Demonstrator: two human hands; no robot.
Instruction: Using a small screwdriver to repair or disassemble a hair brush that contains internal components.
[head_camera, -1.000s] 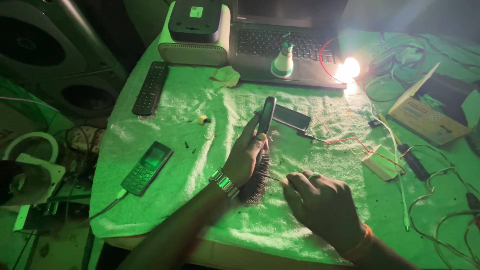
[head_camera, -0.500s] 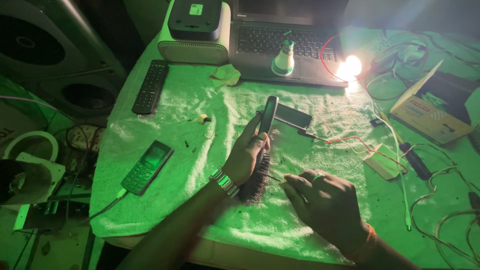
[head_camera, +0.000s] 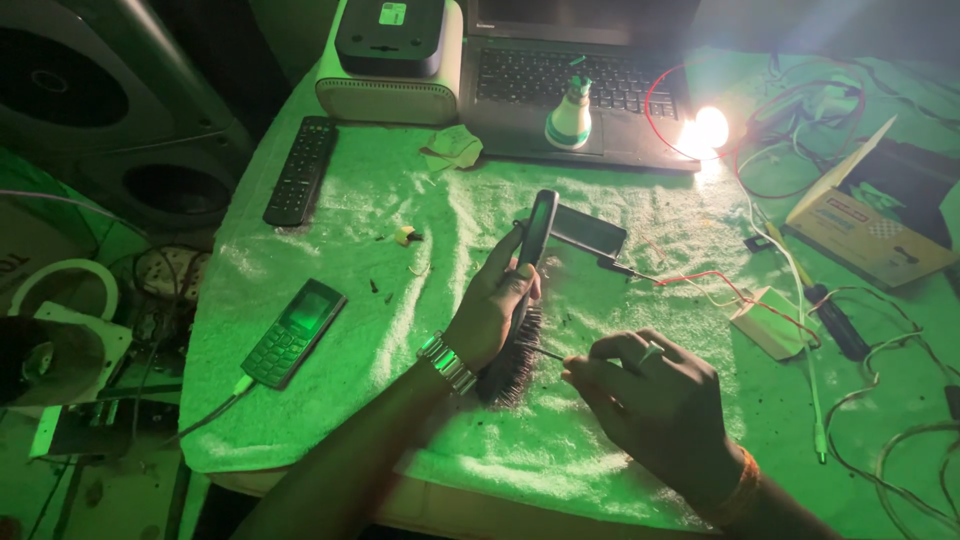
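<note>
The left hand (head_camera: 495, 305) is raised with its wrist bent back, fingers curled shut around what it holds upright, a metal band at the wrist. The left forearm runs in from the lower edge. The right hand (head_camera: 655, 405) sits lower, knuckles up, thumb and forefinger pinched together, pointing toward the left palm.

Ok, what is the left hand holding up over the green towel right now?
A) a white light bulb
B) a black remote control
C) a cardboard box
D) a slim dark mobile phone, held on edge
D: the left hand has its fingers wrapped around the slim dark mobile phone, held upright on edge above the bristled brush.
</note>
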